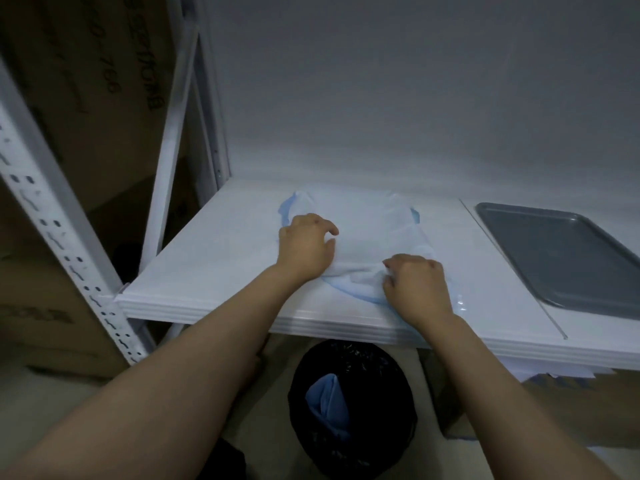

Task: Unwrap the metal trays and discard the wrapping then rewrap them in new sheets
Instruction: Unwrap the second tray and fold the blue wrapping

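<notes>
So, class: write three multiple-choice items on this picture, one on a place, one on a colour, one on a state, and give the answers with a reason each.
1. Where is the bare metal tray?
A. in the bin
B. on the shelf, right of the wrapped bundle
C. under the shelf

2. What colour is the discarded sheet in the black bin?
A. blue
B. red
C. yellow

3. What are the hands doing?
A. hanging clear of the shelf
B. lifting the bare tray
C. both resting on the wrapped bundle

Answers:
1 B, the grey tray lies on the white shelf, apart from the bundle to its left.
2 A, a blue fold shows inside the bin's black liner.
3 C, the left hand presses on top while the right hand pinches the near edge.
</notes>
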